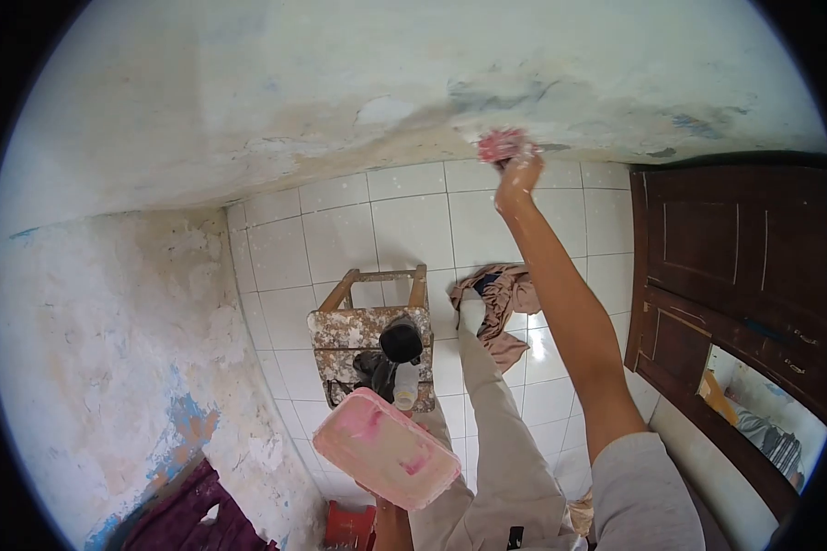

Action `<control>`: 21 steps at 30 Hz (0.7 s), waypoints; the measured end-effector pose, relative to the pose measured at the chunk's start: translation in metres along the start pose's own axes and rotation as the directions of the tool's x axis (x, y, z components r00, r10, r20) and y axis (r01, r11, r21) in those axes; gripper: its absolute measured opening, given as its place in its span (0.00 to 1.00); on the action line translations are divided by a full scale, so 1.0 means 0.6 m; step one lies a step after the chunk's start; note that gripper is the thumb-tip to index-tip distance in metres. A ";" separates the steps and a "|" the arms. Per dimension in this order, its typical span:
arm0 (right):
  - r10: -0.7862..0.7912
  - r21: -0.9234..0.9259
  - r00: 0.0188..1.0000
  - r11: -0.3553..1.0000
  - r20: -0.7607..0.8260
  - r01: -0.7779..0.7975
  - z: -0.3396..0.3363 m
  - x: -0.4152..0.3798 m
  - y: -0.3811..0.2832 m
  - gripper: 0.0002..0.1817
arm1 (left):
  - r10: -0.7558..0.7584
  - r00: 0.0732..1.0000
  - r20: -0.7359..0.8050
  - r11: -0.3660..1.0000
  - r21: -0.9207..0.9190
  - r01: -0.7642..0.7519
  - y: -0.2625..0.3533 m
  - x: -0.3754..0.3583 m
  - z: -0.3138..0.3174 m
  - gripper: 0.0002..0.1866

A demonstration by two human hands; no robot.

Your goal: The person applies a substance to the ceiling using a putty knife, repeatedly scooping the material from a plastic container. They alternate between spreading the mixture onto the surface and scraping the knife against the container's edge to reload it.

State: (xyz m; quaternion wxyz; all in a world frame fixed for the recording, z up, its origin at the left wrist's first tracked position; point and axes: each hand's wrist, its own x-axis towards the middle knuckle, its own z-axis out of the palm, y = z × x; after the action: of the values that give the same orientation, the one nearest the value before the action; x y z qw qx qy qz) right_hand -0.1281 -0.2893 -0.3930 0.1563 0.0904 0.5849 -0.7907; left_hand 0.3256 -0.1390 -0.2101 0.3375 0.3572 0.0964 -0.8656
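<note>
My right hand (516,174) is stretched far out and pressed against the worn, patchy wall (340,83), gripping a pink scrubbing pad (503,144) at the wall's lower edge. My left hand (383,503) is mostly hidden under a pink-stained rectangular plastic tub (388,446), which it holds up from below, close to my body. My grey-trousered leg (496,413) reaches down to the white tiled floor (404,220).
A paint-spattered wooden stool (369,340) stands on the tiles with a black round thing and a pale bottle (405,381) on it. A brown rag (504,298) lies beside my foot. A dark wooden door (726,266) is at right. Purple cloth (193,519) lies lower left.
</note>
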 end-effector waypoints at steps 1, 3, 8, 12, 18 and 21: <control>0.225 -0.051 0.973 0.974 0.046 -0.222 -0.016 0.028 0.058 0.14 | 0.020 1.000 0.018 1.000 0.004 -0.020 0.000 -0.001 -0.004 0.41; 0.470 -0.174 0.872 0.878 0.139 -0.446 -0.035 0.081 0.115 0.16 | 0.012 1.000 -0.023 0.994 0.108 -0.009 0.004 -0.004 -0.007 0.43; 0.280 -0.078 0.900 0.960 0.333 -0.270 -0.007 0.133 0.111 0.15 | -0.034 0.994 -0.108 0.998 -0.050 0.029 0.005 -0.014 0.018 0.47; 0.213 -0.096 0.972 0.974 0.096 -0.204 0.074 0.072 -0.066 0.12 | -0.005 0.997 0.074 0.999 -0.041 0.009 -0.004 -0.009 0.024 0.49; -0.127 0.153 0.985 0.982 0.112 0.110 0.101 -0.061 -0.249 0.10 | -0.020 1.000 0.024 1.000 0.002 0.020 -0.004 -0.004 0.023 0.49; -0.175 -0.031 0.981 0.983 0.086 0.178 0.007 -0.002 -0.123 0.14 | -0.038 0.999 0.000 0.999 0.029 0.038 -0.009 -0.004 0.026 0.49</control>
State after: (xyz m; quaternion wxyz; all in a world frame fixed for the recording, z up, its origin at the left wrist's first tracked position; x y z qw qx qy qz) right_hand -0.1529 -0.2733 -0.3249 0.1113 0.0023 0.5988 -0.7931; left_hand 0.3147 -0.1404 -0.1975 0.3159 0.3599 0.0902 -0.8732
